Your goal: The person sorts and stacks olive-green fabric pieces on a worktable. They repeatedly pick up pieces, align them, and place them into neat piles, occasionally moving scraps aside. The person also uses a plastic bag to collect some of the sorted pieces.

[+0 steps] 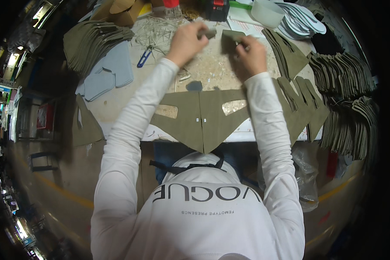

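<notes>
Head view: both arms in white sleeves are extending forward over the tabletop [117, 97]. The left hand [187, 39] is curling closed and pinching a small pale piece [210, 32] at its fingertips. The right hand [250, 54] is closing on a small olive fabric piece [230, 38], which is standing just beyond its fingers. The two pieces are sitting near each other, apart by a narrow gap, above the far middle of the tabletop.

A large olive cut panel [203, 119] with two openings is lying flat below the wrists, reaching to the near edge. Blue-handled snips [144, 57] are resting left of the left hand, beside grey-blue cut pieces [108, 71]. Stacks of olive pieces [93, 43] are occupying the far left, and further stacks [342, 86] are lining the right side.
</notes>
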The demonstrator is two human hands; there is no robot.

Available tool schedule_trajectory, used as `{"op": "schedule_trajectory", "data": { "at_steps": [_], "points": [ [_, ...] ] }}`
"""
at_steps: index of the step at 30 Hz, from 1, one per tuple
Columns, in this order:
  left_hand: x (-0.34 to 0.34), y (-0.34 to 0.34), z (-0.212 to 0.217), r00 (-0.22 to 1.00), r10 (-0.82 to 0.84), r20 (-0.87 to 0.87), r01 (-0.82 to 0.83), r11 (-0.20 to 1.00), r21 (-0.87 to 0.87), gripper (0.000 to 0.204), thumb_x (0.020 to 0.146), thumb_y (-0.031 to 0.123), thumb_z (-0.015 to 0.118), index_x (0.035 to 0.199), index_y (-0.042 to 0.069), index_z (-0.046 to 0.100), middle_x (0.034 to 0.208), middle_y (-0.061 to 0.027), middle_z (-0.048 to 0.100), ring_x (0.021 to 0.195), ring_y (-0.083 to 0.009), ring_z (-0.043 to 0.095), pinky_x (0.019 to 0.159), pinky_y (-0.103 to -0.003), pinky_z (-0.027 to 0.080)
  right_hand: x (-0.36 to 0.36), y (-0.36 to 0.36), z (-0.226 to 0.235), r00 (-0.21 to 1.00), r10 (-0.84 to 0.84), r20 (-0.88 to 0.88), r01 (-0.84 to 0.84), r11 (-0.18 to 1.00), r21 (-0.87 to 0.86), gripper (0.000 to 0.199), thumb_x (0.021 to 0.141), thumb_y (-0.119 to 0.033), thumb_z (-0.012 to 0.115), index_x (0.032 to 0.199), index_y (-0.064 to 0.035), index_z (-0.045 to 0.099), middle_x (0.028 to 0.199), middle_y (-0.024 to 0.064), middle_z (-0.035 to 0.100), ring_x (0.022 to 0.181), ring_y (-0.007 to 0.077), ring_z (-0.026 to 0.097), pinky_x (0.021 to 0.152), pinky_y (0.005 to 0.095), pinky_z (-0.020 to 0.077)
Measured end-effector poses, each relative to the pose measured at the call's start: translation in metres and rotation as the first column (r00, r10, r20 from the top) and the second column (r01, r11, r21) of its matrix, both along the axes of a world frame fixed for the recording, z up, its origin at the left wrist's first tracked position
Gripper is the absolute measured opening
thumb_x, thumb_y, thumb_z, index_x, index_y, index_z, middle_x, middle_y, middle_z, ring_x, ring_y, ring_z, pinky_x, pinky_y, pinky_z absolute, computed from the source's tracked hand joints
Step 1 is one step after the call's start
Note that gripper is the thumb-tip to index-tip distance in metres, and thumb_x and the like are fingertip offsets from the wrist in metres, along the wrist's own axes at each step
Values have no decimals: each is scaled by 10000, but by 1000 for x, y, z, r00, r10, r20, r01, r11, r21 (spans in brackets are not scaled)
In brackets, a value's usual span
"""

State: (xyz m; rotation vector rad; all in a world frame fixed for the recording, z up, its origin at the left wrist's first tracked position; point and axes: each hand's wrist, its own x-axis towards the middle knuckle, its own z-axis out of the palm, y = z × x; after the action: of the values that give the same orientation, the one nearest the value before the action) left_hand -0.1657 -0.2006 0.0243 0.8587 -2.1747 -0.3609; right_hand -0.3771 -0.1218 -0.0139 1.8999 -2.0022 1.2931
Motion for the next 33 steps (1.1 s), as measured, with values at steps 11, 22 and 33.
{"op": "schedule_trajectory", "data": {
  "at_steps": [11,22,33],
  "points": [
    [110,83,93,994,-19,-108,50,957,287,189,839,39,695,1026,17,712,880,-24,698,772,-83,632,718,-217,498,-1,81,98,980,84,182,-74,995,-60,230,866,-82,692,1090,-41,722,828,1,670,709,39,559,638,196,450],
    [116,214,-32,974,-96,203,108,993,-49,325,742,-25,652,1048,47,734,1078,-75,720,1023,-220,693,883,-350,567,107,210,9,911,395,-121,-376,914,154,452,709,-2,689,1150,-101,686,1157,81,661,1151,283,617,888,401,500],
    [119,249,-38,982,8,189,-7,1000,-5,302,769,-17,620,1043,46,732,1080,-85,716,1021,-238,692,906,-370,560,115,226,-6,898,437,-49,-416,880,229,387,739,-1,653,1105,-109,719,1177,68,683,1166,260,626,981,400,472]
  ]
}}
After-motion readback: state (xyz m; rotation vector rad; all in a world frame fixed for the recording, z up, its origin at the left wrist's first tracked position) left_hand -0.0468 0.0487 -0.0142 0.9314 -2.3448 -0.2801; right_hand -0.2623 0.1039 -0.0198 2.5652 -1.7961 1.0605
